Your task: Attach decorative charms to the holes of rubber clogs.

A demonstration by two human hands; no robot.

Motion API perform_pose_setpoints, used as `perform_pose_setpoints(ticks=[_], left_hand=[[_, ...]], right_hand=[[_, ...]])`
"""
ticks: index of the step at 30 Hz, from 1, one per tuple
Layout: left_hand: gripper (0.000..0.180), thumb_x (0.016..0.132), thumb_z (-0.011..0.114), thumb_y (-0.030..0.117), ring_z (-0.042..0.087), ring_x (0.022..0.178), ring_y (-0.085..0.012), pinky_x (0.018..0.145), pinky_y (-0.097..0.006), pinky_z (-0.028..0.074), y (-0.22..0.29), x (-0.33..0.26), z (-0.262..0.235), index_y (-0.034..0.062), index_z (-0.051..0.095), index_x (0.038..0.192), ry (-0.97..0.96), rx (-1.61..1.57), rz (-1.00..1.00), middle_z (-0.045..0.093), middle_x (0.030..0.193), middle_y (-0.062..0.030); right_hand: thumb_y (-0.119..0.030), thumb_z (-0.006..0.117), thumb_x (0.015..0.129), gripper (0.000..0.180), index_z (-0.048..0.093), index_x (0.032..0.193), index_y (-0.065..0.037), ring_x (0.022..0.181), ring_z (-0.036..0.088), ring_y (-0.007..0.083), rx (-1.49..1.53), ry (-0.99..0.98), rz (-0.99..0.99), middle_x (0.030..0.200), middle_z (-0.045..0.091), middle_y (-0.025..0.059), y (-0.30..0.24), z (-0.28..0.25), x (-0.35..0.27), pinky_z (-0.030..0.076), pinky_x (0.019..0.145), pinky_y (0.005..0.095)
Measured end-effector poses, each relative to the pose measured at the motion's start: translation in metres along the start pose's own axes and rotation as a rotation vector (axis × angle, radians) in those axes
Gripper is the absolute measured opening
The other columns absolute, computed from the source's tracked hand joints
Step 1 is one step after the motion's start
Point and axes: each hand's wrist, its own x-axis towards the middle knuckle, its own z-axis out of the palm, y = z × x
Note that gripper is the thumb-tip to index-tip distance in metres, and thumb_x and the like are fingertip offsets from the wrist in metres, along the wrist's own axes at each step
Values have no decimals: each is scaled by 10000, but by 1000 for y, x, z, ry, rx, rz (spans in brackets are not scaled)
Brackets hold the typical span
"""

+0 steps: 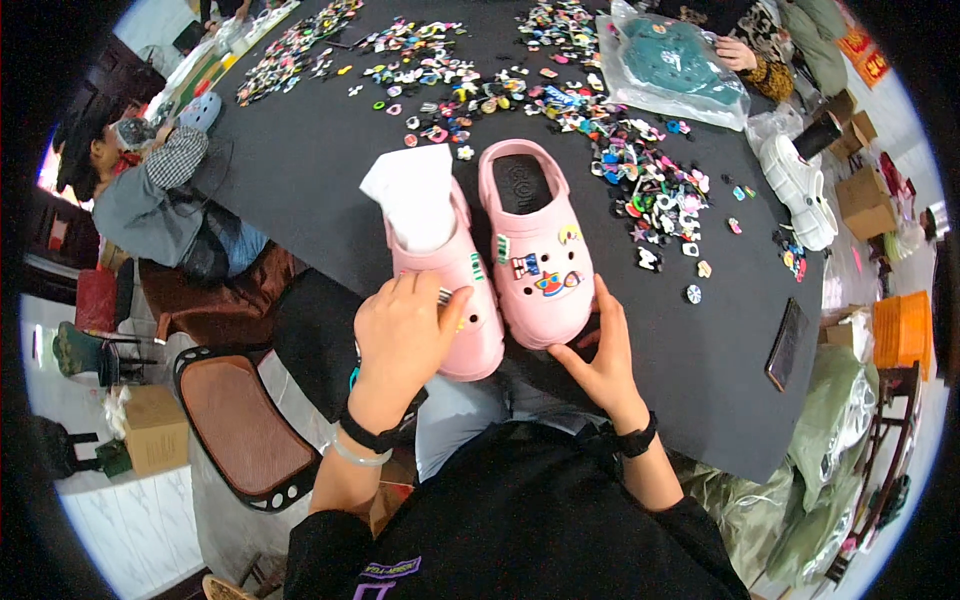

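Two pink clogs stand side by side at the table's near edge, toes toward me. White paper sticks out of the heel opening of the left clog. My left hand lies over that clog's upper, with a small silvery striped piece at its thumb and forefinger, too small to name. Several colourful shoe charms sit in the right clog, among open holes. My right hand grips that clog's toe, thumb at the front and fingers along the side.
Heaps of loose shoe charms spread across the dark table. A bagged green clog pair lies at the far right by another person's hand. White clogs and a phone lie right. A person sits left.
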Motion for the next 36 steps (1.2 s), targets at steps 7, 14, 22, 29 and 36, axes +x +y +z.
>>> perform_pose_setpoints(ticks=[7,14,22,29,36], left_hand=[[232,844,652,235,600,746,-278,569,-374,507,0,-10,7,55,512,800,-38,114,36,569,771,-118],[178,829,642,139,583,777,-327,629,-374,521,-5,-16,20,29,503,819,60,90,65,544,795,-153],[119,844,619,88,570,714,-335,612,-413,482,-20,-13,18,23,525,811,92,-151,143,544,749,-138],[184,852,638,137,561,691,-333,604,-407,466,-12,-12,15,20,517,777,148,-217,115,535,721,-136],[384,796,729,313,546,662,-320,554,-417,433,7,-11,5,52,457,728,20,-178,-190,486,707,-111]], right_hand=[[-297,805,713,945,280,1450,-25,1119,480,322,45,-16,43,1329,411,212,1,-1,-1,519,810,346],[-238,818,700,799,413,1355,-29,1153,456,338,-189,264,-317,1345,403,217,-33,3,1,408,953,436],[-342,756,714,584,542,1188,-75,1019,513,266,-345,-122,-467,1071,574,72,-83,26,41,369,871,415],[-391,747,698,594,556,1156,-65,992,510,257,-320,-100,-449,1040,567,69,-82,26,34,362,853,399],[-401,730,706,609,555,1162,-35,1000,521,251,-305,-89,-434,1066,573,72,-78,26,31,379,836,398]])
